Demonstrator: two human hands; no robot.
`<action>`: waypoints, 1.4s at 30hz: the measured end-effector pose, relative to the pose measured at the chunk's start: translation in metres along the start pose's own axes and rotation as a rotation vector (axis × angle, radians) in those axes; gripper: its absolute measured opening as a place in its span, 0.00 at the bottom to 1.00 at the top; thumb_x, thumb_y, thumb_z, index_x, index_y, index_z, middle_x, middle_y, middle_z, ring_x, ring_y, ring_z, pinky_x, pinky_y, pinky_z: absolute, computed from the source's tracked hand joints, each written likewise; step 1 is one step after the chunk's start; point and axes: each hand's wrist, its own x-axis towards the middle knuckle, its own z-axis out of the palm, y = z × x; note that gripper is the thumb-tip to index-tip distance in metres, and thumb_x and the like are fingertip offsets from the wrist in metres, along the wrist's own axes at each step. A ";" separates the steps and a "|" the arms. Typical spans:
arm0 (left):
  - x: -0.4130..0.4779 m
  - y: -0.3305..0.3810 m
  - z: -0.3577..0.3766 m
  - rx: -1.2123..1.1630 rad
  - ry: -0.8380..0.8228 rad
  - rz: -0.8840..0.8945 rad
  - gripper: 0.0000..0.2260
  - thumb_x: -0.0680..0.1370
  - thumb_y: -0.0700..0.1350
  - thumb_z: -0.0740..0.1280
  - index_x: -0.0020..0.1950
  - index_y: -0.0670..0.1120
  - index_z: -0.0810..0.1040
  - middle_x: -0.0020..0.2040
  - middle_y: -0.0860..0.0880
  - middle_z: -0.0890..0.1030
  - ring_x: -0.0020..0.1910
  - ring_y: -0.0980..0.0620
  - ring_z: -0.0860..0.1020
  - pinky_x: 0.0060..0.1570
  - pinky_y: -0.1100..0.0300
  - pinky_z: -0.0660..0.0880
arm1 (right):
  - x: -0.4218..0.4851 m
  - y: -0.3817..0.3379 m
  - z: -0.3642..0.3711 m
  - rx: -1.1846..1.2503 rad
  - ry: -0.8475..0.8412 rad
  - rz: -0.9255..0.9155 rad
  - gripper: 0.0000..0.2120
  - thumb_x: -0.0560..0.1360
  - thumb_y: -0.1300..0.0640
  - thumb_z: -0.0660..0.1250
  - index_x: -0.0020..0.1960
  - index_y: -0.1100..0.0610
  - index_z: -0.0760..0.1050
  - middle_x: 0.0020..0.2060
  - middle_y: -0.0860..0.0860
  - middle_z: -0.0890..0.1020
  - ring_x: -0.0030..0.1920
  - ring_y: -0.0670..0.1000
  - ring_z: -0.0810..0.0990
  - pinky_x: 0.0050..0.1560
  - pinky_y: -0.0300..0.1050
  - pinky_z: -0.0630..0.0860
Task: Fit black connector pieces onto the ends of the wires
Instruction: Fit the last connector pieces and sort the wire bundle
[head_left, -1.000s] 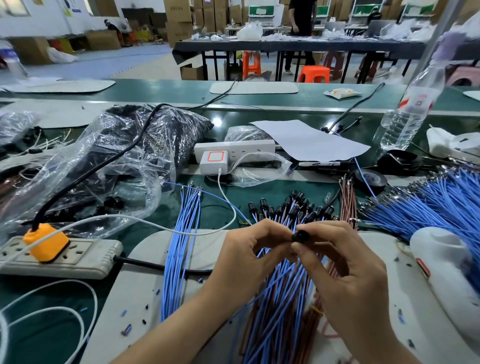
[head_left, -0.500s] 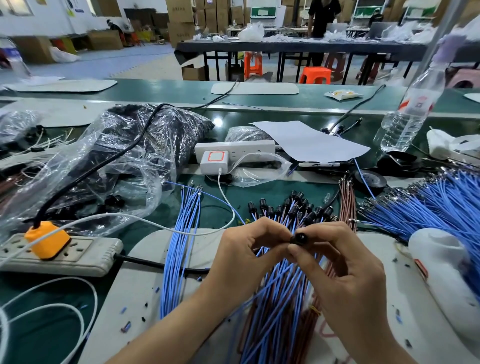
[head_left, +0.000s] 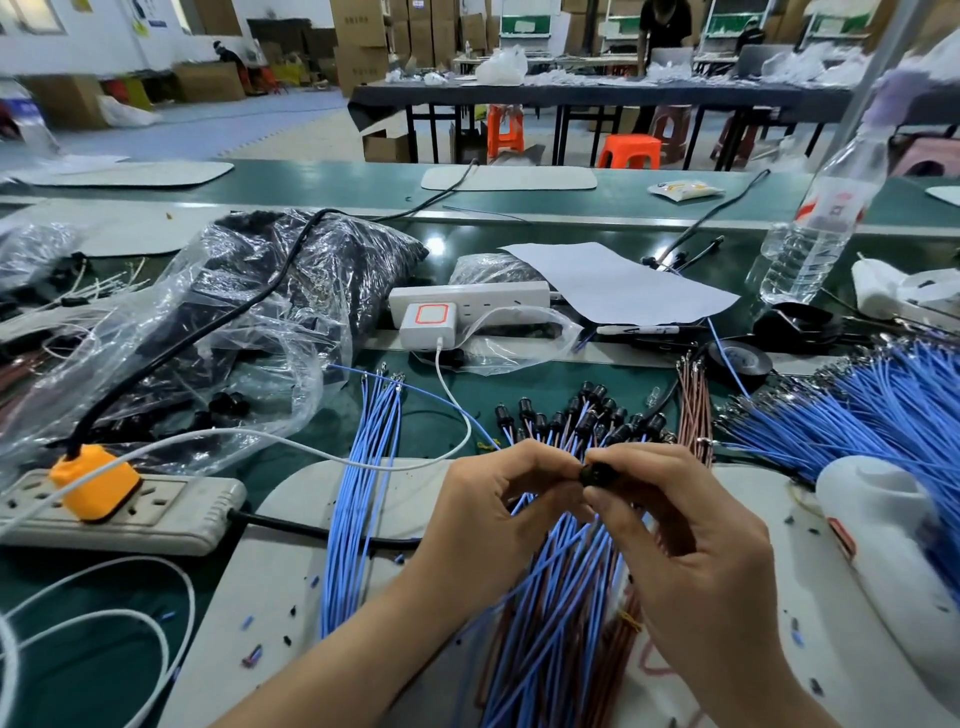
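Observation:
My right hand (head_left: 691, 551) pinches a small black connector (head_left: 596, 474) between thumb and fingertips. My left hand (head_left: 498, 514) meets it from the left, fingertips pinched at the connector; the wire end it holds is hidden by the fingers. Under both hands lies a bundle of blue and brown wires (head_left: 561, 613) whose far ends carry fitted black connectors (head_left: 582, 415). A separate bunch of bare blue wires (head_left: 363, 478) lies to the left. Loose black connectors (head_left: 228, 402) sit at the mouth of a clear plastic bag (head_left: 249, 332).
A power strip with an orange plug (head_left: 98, 493) lies at the left, its black cord running under the wires. A white charger and strip (head_left: 457, 312), paper, tape roll (head_left: 740, 361), water bottle (head_left: 826, 218), a large pile of blue wires (head_left: 872, 410) and a white tool (head_left: 893, 540) crowd the right.
Both hands stay pinched together at the connector, with only slight finger shifts. The view has tilted a little.

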 end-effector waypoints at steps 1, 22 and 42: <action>0.001 -0.001 0.000 0.035 -0.010 0.026 0.05 0.73 0.37 0.69 0.46 0.45 0.80 0.41 0.47 0.84 0.41 0.53 0.83 0.46 0.61 0.79 | 0.000 0.000 0.000 -0.021 0.000 -0.017 0.11 0.71 0.57 0.72 0.52 0.49 0.77 0.47 0.42 0.81 0.48 0.44 0.81 0.48 0.35 0.77; -0.001 0.003 -0.001 0.134 -0.280 0.012 0.04 0.82 0.50 0.57 0.54 0.55 0.69 0.52 0.53 0.82 0.41 0.42 0.82 0.40 0.48 0.77 | 0.025 0.060 -0.054 -0.693 -0.222 0.694 0.09 0.71 0.53 0.74 0.36 0.52 0.76 0.30 0.45 0.79 0.35 0.48 0.78 0.40 0.46 0.76; -0.003 0.010 0.003 0.456 -0.586 -0.008 0.11 0.80 0.50 0.53 0.57 0.48 0.71 0.52 0.55 0.81 0.51 0.53 0.74 0.64 0.69 0.57 | 0.032 0.048 -0.060 -0.304 -0.074 0.923 0.13 0.69 0.64 0.75 0.49 0.55 0.75 0.37 0.54 0.82 0.35 0.50 0.80 0.36 0.40 0.76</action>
